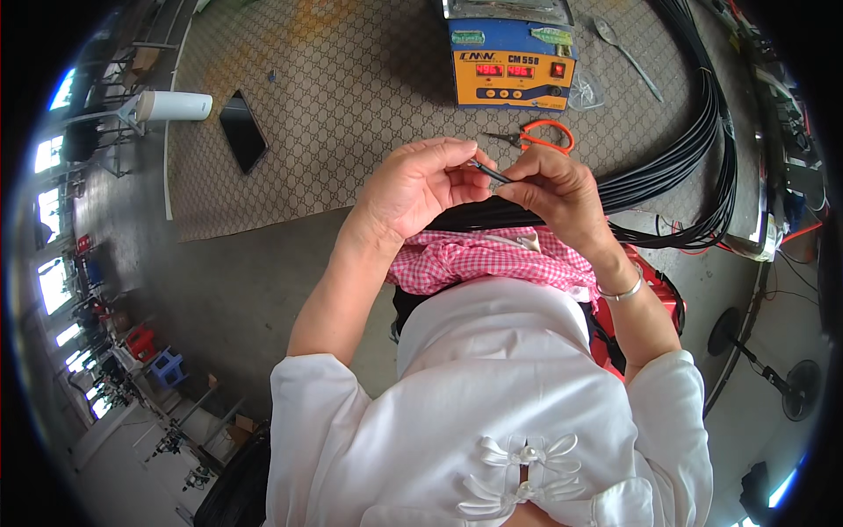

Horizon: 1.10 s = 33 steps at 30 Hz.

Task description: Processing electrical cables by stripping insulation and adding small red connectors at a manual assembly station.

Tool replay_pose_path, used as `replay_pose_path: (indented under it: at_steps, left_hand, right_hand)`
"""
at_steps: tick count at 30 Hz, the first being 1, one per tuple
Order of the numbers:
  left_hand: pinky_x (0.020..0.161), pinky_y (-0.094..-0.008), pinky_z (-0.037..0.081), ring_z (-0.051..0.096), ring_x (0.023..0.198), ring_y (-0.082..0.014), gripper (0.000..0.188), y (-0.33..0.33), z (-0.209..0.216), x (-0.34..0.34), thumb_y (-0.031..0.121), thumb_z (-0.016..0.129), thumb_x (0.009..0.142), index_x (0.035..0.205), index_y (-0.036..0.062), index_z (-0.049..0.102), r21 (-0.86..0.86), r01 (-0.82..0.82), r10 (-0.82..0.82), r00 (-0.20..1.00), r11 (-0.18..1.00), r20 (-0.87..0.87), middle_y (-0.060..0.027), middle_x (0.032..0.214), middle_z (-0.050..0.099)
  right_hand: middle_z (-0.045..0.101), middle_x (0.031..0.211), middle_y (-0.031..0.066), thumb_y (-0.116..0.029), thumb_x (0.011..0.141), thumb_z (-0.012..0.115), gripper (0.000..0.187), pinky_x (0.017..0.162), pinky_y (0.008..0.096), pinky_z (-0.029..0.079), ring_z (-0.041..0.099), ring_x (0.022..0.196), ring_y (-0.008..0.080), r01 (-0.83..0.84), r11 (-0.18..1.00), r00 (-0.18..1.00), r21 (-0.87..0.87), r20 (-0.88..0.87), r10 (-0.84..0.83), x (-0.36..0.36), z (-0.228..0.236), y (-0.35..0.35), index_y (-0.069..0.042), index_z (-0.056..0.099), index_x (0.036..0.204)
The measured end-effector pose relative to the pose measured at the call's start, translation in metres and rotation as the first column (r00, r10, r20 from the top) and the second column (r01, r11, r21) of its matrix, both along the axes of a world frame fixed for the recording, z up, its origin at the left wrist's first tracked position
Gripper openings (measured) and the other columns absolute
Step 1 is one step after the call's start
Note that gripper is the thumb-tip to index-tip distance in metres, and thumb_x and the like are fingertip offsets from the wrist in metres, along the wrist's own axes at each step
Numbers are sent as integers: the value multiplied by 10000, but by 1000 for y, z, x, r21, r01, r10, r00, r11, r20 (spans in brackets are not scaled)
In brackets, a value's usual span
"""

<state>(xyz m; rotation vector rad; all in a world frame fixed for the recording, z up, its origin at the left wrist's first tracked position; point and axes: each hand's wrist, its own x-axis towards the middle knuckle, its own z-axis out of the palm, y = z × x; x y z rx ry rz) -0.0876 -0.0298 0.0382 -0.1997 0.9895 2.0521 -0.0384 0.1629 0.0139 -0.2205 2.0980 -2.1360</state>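
Observation:
A thin black cable [493,173] spans the short gap between my two hands, above the near edge of the table. My left hand [421,180] pinches its tip between thumb and forefinger, the other fingers curled loosely and the palm turned up. Its end looks lighter, but the detail is too small to make out. My right hand [560,186], with a silver bangle at the wrist, grips the cable a little further along between thumb and fingers. Just beyond the hands lie small scissors [546,136] with orange handles.
A large coil of black cable [676,167] curves over the table's right side. Behind the scissors stands a blue and yellow bench device [514,75] with a red display. A spoon [628,57], a phone [243,132] and a white tumbler [180,106] lie about. Pink checked cloth [492,263] covers my lap.

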Motion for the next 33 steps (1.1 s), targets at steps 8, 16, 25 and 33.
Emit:
replay_pose_path:
  at_steps: [8,16,25,33]
  left_hand:
    - [714,-309,521,596,761,-179,177,3,0,7,117,495,880,932,-32,576,40,-95,97,994,995,-43,-137,899,604]
    - [691,-308,516,600,760,-180,182,1,3,10,136,501,880,927,-18,585,-4,-123,122,991,992,-55,-106,842,611]
    - [657,-286,502,598,704,-156,165,-1,10,10,146,536,856,873,-5,599,-181,-96,70,986,979,-150,-83,768,610]
    - [622,-260,480,599,685,-151,164,-1,17,7,145,564,827,863,-9,606,-297,-79,13,976,952,-216,-91,755,616]
  right_hand:
    - [498,686,-51,17,752,655,102,535,161,380,439,614,11,17,987,981,-159,192,14,3,2,1,-26,562,756]
    - [505,698,-43,12,748,660,94,542,172,383,443,621,20,56,990,979,-126,201,-29,4,4,1,-23,573,747]
    - [496,689,-44,5,743,667,97,533,176,377,437,612,19,27,994,986,-103,167,-10,4,5,0,-20,575,728]
    - [494,686,-35,-3,739,672,89,532,183,374,441,614,30,24,998,987,-56,157,-15,4,6,2,-15,585,737]
